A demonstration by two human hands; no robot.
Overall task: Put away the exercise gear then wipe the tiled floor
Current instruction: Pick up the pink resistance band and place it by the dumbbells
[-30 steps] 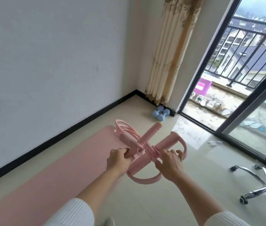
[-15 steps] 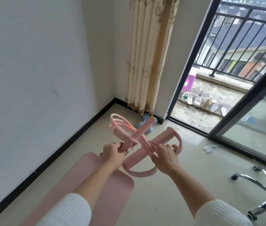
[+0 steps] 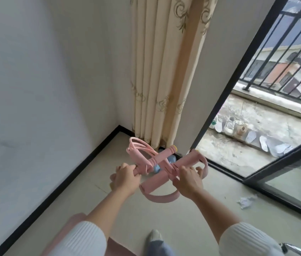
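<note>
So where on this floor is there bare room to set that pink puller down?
Bare tiles run along the skirting, left of the puller, and between mat and paper scrap. The curtain corner is crowded with dumbbells.

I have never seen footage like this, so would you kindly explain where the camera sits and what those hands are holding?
No machine here: one person wears a wide-angle camera on the head, looking forward and down at their own arms. The left hand and right hand both grip a pink resistance puller, foam bars crossed with loops, held above the tiled floor. Behind it, partly hidden, lie blue dumbbells by the curtain. A pink mat shows at the bottom; crumpled paper lies to the right.
</note>
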